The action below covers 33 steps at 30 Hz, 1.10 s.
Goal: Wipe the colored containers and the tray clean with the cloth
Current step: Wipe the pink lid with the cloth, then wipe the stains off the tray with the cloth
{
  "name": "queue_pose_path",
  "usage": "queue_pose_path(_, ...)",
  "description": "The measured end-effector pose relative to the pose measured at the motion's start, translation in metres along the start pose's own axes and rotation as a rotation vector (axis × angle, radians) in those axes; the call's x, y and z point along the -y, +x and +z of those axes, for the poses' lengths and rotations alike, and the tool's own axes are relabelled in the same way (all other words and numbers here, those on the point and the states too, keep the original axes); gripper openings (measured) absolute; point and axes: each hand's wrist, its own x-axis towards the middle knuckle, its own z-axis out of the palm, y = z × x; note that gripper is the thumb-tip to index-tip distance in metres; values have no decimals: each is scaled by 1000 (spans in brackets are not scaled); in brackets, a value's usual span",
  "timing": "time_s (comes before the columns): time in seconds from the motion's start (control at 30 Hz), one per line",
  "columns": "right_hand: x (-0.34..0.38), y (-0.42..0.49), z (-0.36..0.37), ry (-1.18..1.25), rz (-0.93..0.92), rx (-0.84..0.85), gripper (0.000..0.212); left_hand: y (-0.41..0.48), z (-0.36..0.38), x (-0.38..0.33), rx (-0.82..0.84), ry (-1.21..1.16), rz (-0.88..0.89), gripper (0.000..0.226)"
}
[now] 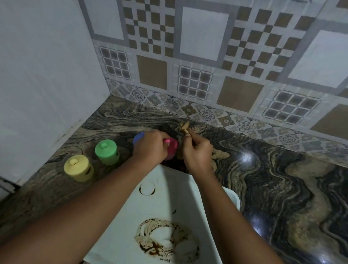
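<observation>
Gripping the pink container [172,148] with the left hand [149,146], curling the fingers round it, just beyond the far edge of the stained white tray [175,201]. Pinching the tan cloth [185,127] in the right hand [197,154], right beside that container. Leaving the blue container [138,138], green container [106,151] and yellow container [79,167] standing leftward on the counter [290,184].

Bench [280,183]: polished stone, glossy, swirled dark and tan veins, bright light spots mirrored on surface
Tray [173,199]: white, plastic by look, smooth, slight sheen, smeared with brown rings and stains
Yellow container [79,167], green container [106,151], pink container [172,149], blue container [137,138]: plastic, matt, smooth
Cloth [185,126]: tan fabric, soft, crumpled
Wall tiles [197,49]: patterned ceramic, dull satin finish
</observation>
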Motion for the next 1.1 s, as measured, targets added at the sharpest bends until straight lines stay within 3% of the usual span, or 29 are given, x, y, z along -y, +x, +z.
queue_pose_path(0.3,-4,-4,-2,33,3,-18,28,5,5,0,-20,21,-32,28)
queue_pose_path(0.5,-1,-6,-5,56,55,-14,28,10,9,6,106,-29,-78,44)
queue_pose_path(0.57,2,-8,-9,59,62,-28,38,10,9,7,122,-22,-80,45)
queue_pose_path(0.8,3,-9,-19,131,111,-67,46,0,4,3,90,104,-22,35)
queue_pose_path(1.0,0,-10,-28,97,144,-34,49,-5,-7,-4,89,131,6,59)
queue_pose_path(1.1,10,-15,-36,98,143,-23,48,-12,-20,-13,39,88,30,48)
